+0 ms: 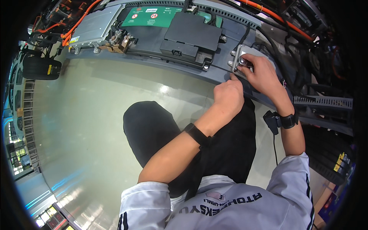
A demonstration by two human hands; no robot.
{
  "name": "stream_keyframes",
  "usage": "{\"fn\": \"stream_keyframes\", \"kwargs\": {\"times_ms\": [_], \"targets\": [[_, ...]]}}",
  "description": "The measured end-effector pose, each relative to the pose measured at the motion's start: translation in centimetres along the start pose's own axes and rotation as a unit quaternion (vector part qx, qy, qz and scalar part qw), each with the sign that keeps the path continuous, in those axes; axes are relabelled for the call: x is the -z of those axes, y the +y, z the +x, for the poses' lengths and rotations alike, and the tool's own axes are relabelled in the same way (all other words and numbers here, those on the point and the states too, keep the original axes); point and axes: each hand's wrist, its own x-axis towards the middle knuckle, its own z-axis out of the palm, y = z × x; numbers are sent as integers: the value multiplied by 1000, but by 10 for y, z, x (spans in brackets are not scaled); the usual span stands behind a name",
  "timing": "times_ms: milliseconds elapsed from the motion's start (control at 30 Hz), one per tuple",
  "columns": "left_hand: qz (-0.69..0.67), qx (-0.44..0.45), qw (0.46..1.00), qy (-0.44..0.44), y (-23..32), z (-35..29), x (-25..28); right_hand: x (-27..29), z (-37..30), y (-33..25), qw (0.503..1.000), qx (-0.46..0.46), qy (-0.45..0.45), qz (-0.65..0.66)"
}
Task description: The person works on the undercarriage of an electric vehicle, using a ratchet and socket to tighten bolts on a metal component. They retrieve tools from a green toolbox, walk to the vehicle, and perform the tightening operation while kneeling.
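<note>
My right hand (262, 73) is closed round a shiny metal tool with a round head (242, 61), possibly a ratchet; most of it is hidden by the fingers. It is over the left edge of a silver metal box (243, 50) with bolt lugs, fixed on the grey chassis plate. Lower and to the left, my left hand (230, 94) has its fingers curled, with one finger reaching up to the plate's near edge, just below the box corner. What lies inside those curled fingers is hidden.
A black plastic cover (189, 36) stands left of the box, and a green labelled panel (147, 17) lies beyond it. Farther left is a silver ribbed unit (96, 27). Orange cables (274, 17) and black hoses run behind. Tyres (41, 66) flank both sides.
</note>
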Motion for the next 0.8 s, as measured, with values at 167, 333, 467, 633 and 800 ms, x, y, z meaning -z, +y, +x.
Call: {"fn": "stream_keyframes", "kwargs": {"times_ms": [167,333,467,633,800], "targets": [[-46,-16,996,81,-17,9,-3,12,2,8,987,135,-4,-90],[-174,-189,946,200,-32,32,5,18,-1,12,981,147,-10,-128],[-290,-175,938,81,-40,54,3,9,-2,-2,989,53,2,-141],[-265,-243,930,75,-48,69,-1,-4,-3,-17,984,-37,61,-164],[-284,-233,930,30,-45,73,2,-6,-6,-29,970,-89,35,-223]]}}
